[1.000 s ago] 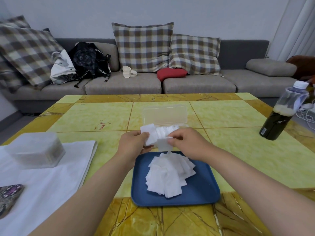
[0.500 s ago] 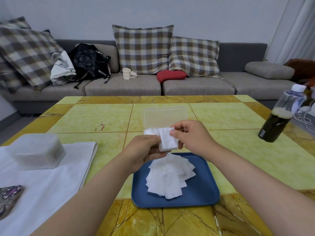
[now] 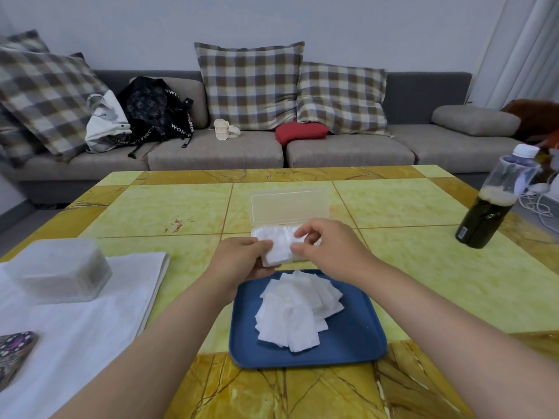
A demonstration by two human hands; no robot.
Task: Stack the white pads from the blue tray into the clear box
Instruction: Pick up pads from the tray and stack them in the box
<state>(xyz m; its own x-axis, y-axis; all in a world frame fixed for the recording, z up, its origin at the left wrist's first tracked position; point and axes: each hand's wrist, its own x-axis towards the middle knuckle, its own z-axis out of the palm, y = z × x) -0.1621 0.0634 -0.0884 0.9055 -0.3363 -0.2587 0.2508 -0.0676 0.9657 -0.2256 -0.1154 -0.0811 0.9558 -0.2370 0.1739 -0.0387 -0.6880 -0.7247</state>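
Soft even indoor light, faint shadows, mild sheen on the table (image 3: 423, 267), wide-angle bending at edges, slightly soft focus

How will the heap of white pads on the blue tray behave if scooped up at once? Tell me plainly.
Probably floppy and light: the pads lie thin, fanned and overlapping on the blue tray. Likely to slide apart, since nothing binds them. The left hand and right hand hold a small stack between them, suggesting a two-sided grip helps square pads up.
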